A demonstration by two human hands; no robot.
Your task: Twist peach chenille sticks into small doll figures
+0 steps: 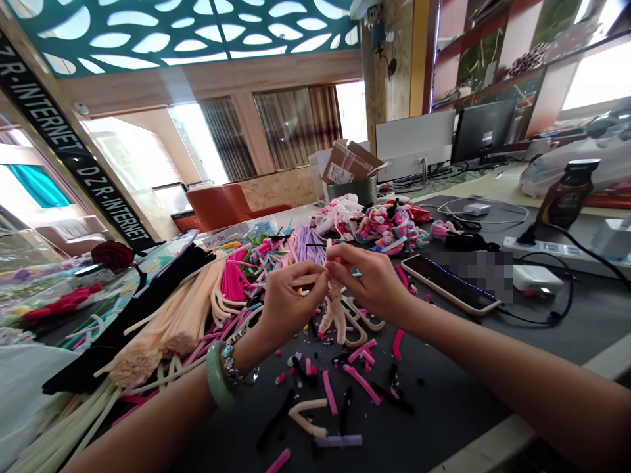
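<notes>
Between my two hands, above the dark table, is a small peach figure [335, 310] twisted from pipe cleaners, its two legs hanging down. My left hand [290, 299] pinches it near the top from the left, with a length of peach pipe cleaner beside the fingers. From the right, my right hand [367, 276] has thumb and fingers closed on the upper part, where a short end sticks up. The exact grip points are partly hidden by the fingers. Behind the figure lie scissors [355, 328] with beige handles, partly covered by it.
Cut pipe cleaner pieces [362, 382] are scattered in front. Bundles of peach pipe cleaners [162, 335] lie at left, purple ones [309, 244] behind. A phone [451, 284], a power strip [557, 248] and a brown bottle [569, 194] stand or lie at right.
</notes>
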